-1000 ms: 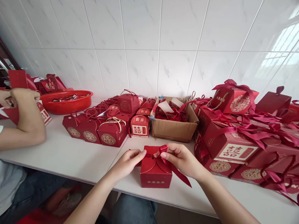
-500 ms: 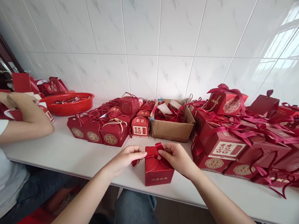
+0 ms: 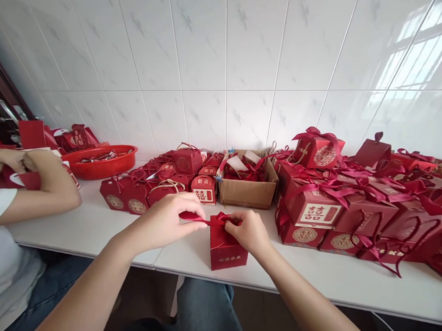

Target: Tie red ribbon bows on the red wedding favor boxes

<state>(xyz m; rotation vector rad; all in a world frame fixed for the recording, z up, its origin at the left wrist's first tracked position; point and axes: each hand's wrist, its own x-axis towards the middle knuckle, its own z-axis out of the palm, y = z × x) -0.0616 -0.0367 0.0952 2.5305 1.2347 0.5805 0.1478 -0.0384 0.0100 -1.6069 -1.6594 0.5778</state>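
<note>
A red gift box stands upright near the table's front edge, with gold characters on its front. Across its top runs a red ribbon, knotted or looped at the middle. My left hand, to the left of the box, pinches one end of the ribbon and holds it out taut. Over the top right of the box, my right hand is closed on the ribbon by the knot. Its fingertips are partly hidden, so the exact grip on that side does not show.
A cardboard box with ribbons and cards stands behind. Red gift boxes sit back left; stacked ribboned boxes rise at right. Beyond a red basin, a co-worker's arms reach over red boxes at far left.
My left hand has drawn the ribbon end out to the left, and its wrist has turned. The right hand has closed more tightly near the knot. The view has shifted slightly.
</note>
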